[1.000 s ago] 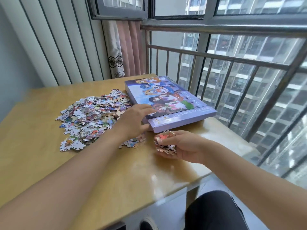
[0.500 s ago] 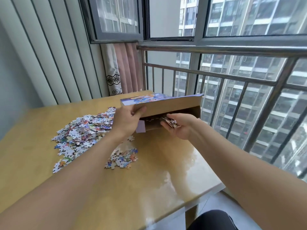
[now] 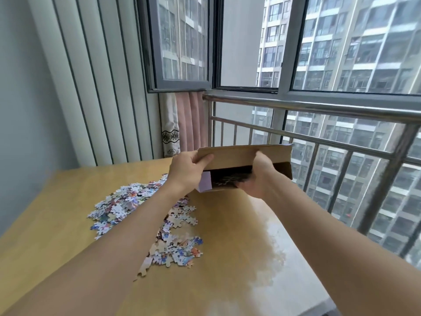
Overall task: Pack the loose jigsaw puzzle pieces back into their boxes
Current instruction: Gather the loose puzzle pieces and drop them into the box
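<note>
Gripping the flat brown cardboard puzzle box (image 3: 239, 156) at its left end, the left hand (image 3: 185, 171) has its fingers curled on the raised lid. The right hand (image 3: 258, 176) pinches the other side — thumb on top, fingers beneath, box tilted above the glossy wooden surface (image 3: 227, 258). Loose colourful jigsaw pieces (image 3: 141, 213) lie heaped left of it.

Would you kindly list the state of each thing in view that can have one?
Puzzle box: lid lifted, tilted, pieces inside.
Loose puzzle pieces: spread on the table, unpacked.
Left hand: holds the lid edge.
Right hand: grips the box's open side.
Window: slid open.
</note>
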Tool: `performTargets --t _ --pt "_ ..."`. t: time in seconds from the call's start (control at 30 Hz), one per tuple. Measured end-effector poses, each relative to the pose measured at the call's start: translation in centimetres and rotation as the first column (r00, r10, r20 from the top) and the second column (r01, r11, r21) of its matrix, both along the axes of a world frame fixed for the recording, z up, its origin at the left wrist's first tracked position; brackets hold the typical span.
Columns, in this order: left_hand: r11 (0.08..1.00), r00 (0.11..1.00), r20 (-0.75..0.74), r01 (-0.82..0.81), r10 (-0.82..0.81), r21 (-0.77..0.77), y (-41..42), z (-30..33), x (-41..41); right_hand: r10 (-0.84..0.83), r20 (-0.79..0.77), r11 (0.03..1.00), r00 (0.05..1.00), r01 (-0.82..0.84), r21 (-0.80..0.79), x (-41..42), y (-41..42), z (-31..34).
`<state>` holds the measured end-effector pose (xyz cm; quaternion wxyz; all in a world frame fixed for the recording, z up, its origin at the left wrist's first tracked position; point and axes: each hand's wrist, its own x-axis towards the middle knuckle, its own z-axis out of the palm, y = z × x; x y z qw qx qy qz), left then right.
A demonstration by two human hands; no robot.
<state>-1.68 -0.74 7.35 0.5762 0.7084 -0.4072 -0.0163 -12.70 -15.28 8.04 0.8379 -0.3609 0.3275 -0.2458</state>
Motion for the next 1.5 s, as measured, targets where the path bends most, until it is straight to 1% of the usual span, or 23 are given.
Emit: performTargets --t 0.07,0.13,0.17,0.2,0.23,0.27,0.3,0.37,0.43,0.5,0.6,0.7,0.83,0.87,0.93,1.03,1.1,1.17,1.27,1.33,1.4,1.47,1.5 --pt "1.000 1.000 0.010 -0.022 0.022 -0.019 0.2 0.3 0.3 0.042 -0.123 0.963 0.992 -0.073 -0.261 -0.6 0.0 0.4" --pt "0.999 1.000 0.015 -0.025 0.026 -0.034 0.3 0.6 0.5 0.031 -0.287 0.802 0.958 -0.195 -0.564 -1.4 -0.1 0.3" --pt "0.999 1.000 0.019 -0.025 0.025 -0.037 0.3 0.7 0.7 -0.011 -0.395 0.646 0.919 -0.295 -0.704 -2.0 -0.1 0.2" --pt "0.999 0.999 0.025 -0.030 0.031 -0.042 0.3 0.8 0.8 -0.085 -0.486 0.413 0.870 -0.413 -0.812 -2.6 -0.1 0.3" --pt "0.998 0.999 0.022 -0.043 0.044 -0.048 0.2 0.8 0.9 -0.189 -0.541 0.151 0.819 -0.520 -0.841 -3.0 -0.2 0.2" --pt "0.997 0.998 0.013 -0.058 0.059 -0.058 0.2 0.9 0.9 -0.301 -0.534 -0.074 0.790 -0.577 -0.813 -3.1 -0.3 0.0" --pt "0.995 0.997 -0.008 -0.072 0.071 -0.075 0.2 1.2 0.9 -0.407 -0.472 -0.229 0.782 -0.588 -0.776 -3.3 -0.3 -0.1" --pt "0.988 0.996 -0.056 -0.082 0.075 -0.133 0.2 1.8 0.9 -0.497 -0.265 -0.402 0.826 -0.490 -0.774 -3.4 -0.3 0.0" --pt "0.978 0.996 -0.062 -0.073 0.062 -0.195 0.2 2.6 1.0 -0.462 -0.066 -0.511 0.884 -0.327 -0.795 -3.3 -0.9 0.0" --pt "0.979 0.998 -0.026 -0.062 0.058 -0.195 0.3 3.4 0.9 -0.455 -0.019 -0.530 0.890 -0.288 -0.798 -3.1 -1.5 0.5" --pt "0.983 0.998 -0.021 -0.057 0.054 -0.175 0.2 3.2 1.5 -0.485 -0.073 -0.511 0.872 -0.350 -0.785 -2.8 -2.1 0.4" --pt "0.990 0.999 -0.007 -0.054 0.053 -0.128 -0.1 1.7 1.7 -0.552 -0.206 -0.477 0.808 -0.509 -0.717 -2.8 -2.5 -0.6" --pt "0.998 0.999 -0.012 -0.040 0.040 -0.048 -0.3 -0.7 0.7 -0.550 -0.360 -0.461 0.754 -0.633 -0.622 -3.5 -1.3 -1.2" --pt "0.999 0.999 -0.022 -0.039 0.039 -0.019 -0.3 -1.5 0.3 -0.508 -0.413 -0.466 0.756 -0.645 -0.606 -3.7 -0.5 -1.1" --pt "0.998 0.999 -0.025 -0.026 0.028 0.055 -0.1 -2.8 -0.5 -0.346 -0.584 -0.411 0.734 -0.678 -0.609 -4.0 1.5 -0.5" --pt "0.987 0.997 -0.037 0.077 -0.073 0.144 0.5 -5.6 -1.4 -0.057 -0.819 -0.303 0.571 -0.792 -0.530 -4.6 4.7 1.6" --pt "0.958 0.983 -0.062 0.180 -0.170 0.223 1.5 -7.2 -1.7 0.117 -0.854 -0.243 0.507 -0.819 -0.520 -4.5 6.2 3.1" --pt "0.902 0.960 -0.039 0.273 -0.276 0.334 2.6 -8.4 -1.7 0.199 -0.813 -0.196 0.547 -0.791 -0.580 -3.1 6.9 4.0" --pt "0.794 0.924 0.006 0.324 -0.381 0.513 4.5 -9.1 0.2 0.147 -0.754 -0.130 0.640 -0.743 -0.656 1.2 7.0 2.7" --pt "0.769 0.942 -0.018 0.284 -0.334 0.573 6.4 -8.4 2.4 0.064 -0.748 -0.118 0.660 -0.739 -0.663 4.8 6.7 0.1" --pt "0.815 0.980 -0.023 0.177 -0.198 0.551 9.1 -7.7 5.0 0.006 -0.766 -0.113 0.643 -0.761 -0.639 8.0 7.1 -2.6" --pt "0.849 0.998 0.060 -0.058 0.032 0.525 11.7 -7.8 7.4 0.010 -0.785 -0.081 0.620 -0.782 -0.618 10.2 7.8 -4.5" --pt "0.834 0.981 0.116 -0.194 0.157 0.516 13.0 -8.2 8.7 0.029 -0.800 -0.068 0.600 -0.797 -0.600 11.4 8.4 -5.1"
